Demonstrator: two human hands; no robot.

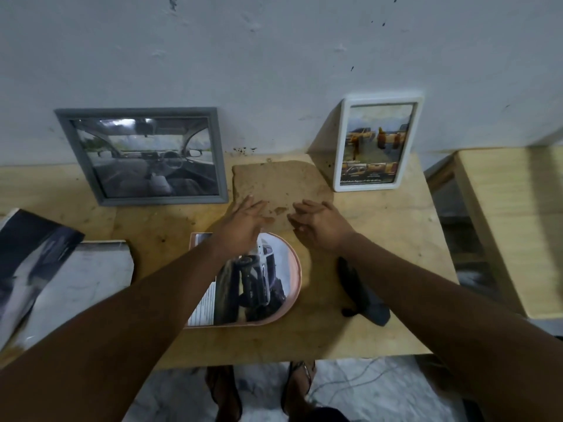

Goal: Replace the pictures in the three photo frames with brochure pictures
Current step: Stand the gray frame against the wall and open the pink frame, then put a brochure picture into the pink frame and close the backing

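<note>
A grey frame (143, 156) with a car-interior picture leans on the wall at the left. At the right a white frame (377, 144) with a truck brochure picture leans on the same wall. A pink arched frame (289, 287) lies flat near the front, a truck picture in it. Behind it lies a brown backing board (277, 184) with one rounded corner. My left hand (243, 223) hovers over the board's near left edge, fingers spread. My right hand (320, 226) rests at the board's near right edge, fingers loosely curled, holding nothing. An open brochure (51, 278) lies at the left.
A dark cloth-like object (365, 296) lies on the wooden table (380, 330) under my right forearm. A second wooden table (511, 226) stands to the right with a gap between. My feet in sandals and a cable show on the floor below the table's front edge.
</note>
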